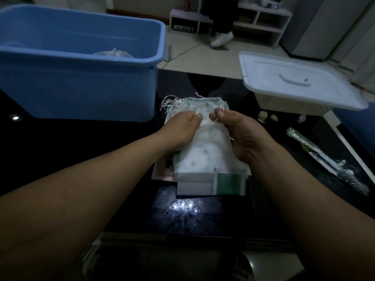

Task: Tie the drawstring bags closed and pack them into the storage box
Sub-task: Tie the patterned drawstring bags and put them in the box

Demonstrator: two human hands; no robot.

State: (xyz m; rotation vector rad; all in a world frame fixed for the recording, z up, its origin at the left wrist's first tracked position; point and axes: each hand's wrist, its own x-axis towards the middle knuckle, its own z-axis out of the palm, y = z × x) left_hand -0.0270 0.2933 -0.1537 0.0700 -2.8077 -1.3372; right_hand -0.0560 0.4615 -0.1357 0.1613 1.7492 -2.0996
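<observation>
On a dark counter [81, 159], both hands, left [180, 128] and right [241, 130], pinch a bag's [207, 151] drawstring ends [220, 110], tying underway; cinching a knot likely comes next.

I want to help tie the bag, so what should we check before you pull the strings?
1. The left grip pinches one string end: ok.
2. The right grip pinches the other string end: ok.
3. Mouth of the top bag drawn shut: cannot tell, the fingers cover it.
4. Knot tied: not ok, the two ends are apart.
5. The blue box is open, with room beside the bag inside: ok.
</observation>
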